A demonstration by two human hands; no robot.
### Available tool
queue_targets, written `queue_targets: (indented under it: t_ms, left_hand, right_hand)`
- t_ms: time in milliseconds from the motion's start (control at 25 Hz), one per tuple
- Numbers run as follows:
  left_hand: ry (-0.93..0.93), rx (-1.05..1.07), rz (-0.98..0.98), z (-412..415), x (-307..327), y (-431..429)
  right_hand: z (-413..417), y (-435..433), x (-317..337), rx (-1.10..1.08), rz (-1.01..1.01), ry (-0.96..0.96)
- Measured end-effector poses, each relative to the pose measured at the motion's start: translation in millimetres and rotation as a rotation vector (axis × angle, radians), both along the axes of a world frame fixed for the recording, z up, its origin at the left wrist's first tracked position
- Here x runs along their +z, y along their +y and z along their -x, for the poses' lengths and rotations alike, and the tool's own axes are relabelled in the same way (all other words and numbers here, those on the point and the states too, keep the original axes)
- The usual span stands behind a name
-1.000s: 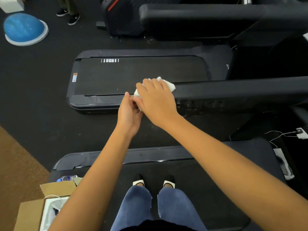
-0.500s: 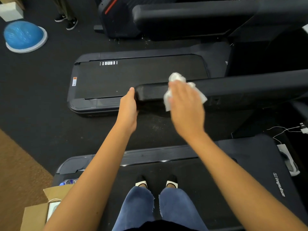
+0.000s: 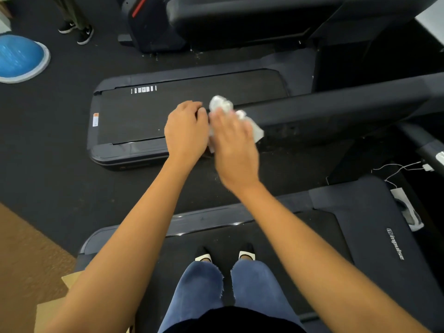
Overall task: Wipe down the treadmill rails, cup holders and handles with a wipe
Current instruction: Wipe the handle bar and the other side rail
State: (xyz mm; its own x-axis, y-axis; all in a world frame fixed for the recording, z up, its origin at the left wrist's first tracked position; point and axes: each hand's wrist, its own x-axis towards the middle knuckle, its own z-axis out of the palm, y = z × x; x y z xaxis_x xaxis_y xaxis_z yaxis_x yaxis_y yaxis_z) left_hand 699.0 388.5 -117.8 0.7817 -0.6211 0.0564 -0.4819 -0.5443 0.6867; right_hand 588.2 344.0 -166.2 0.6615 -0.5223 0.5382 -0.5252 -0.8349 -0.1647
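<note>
Hands meet at the near end of a black rail [image 3: 336, 111]. Our left hand [image 3: 186, 131] curls its fingers over the rail's tip. Just beside it, our right hand [image 3: 234, 143], blurred, holds a crumpled white wipe [image 3: 222, 104] against the rail's top and side. We stand on a treadmill [image 3: 372, 224]; a second treadmill [image 3: 134, 116] lies beyond the rail. A blue dome [image 3: 19, 58] sits on the floor at far left.
</note>
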Motion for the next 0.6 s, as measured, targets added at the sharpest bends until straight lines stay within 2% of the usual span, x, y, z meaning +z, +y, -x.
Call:
queue_targets:
  t_ms: [120, 200, 240, 360, 440, 520, 600]
  left_hand:
    - [-0.295, -0.123, -0.111, 8.5, -5.4, 0.8]
    - [-0.362, -0.132, -0.109, 9.4, -11.0, 2.0]
    - [-0.375, -0.127, -0.103, 8.8, -13.0, 2.6]
    - [-0.396, -0.154, -0.059, 4.4, -16.3, 4.4]
    - [-0.411, -0.18, -0.034, 4.1, -17.0, 7.0]
    - [-0.42, -0.175, -0.017, 4.4, -17.0, 8.4]
    - [-0.427, -0.176, -0.02, 5.8, -17.1, 8.5]
  right_hand:
    - [37.0, -34.8, 0.5, -0.226, -0.188, -0.185]
    - [21.4, -24.5, 1.8, -0.295, -0.359, -0.393]
    - [5.8, -8.7, 1.7, -0.264, -0.391, -0.425]
    - [-11.2, 28.8, -22.2, -0.017, -0.241, -0.265]
    - [5.0, 20.5, -34.9, 0.016, -0.269, -0.28]
    - [15.9, 3.4, -26.0, -0.115, -0.459, -0.496]
    - [20.9, -32.9, -13.7, -0.39, -0.707, -0.902]
